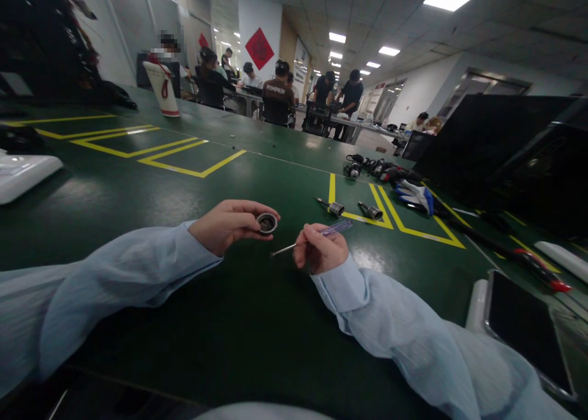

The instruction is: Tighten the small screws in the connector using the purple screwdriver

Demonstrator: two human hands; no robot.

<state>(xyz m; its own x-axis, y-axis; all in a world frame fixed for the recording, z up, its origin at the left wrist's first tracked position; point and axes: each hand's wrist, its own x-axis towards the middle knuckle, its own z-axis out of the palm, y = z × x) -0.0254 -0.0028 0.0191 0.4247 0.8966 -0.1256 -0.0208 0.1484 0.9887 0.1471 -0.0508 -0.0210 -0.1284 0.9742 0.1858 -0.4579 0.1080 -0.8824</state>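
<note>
Between the thumb and fingers of my left hand (pixel 229 224) is a small round metal housing (pixel 267 223), its open face turned toward me with dark parts inside. My right hand (pixel 321 248) is closed round the purple see-through handle of a screwdriver (pixel 337 227). The screwdriver's thin shaft points left and down, and its tip is a little below the housing, apart from it. Beyond my right hand, two metal cylinders with thin shafts lie on the green table: one cylinder (pixel 336 209) nearer, the other cylinder (pixel 373 212) to its right.
Yellow tape (pixel 202 174) marks boxes on the table (pixel 184 193). Cabled metal parts (pixel 353 169) and a blue-and-white glove (pixel 414 198) lie at the right back. A paper cup (pixel 163 89) stands at the left back. A phone (pixel 526 328) and a red-tipped tool (pixel 542 270) are at right. Several people sit or stand beyond.
</note>
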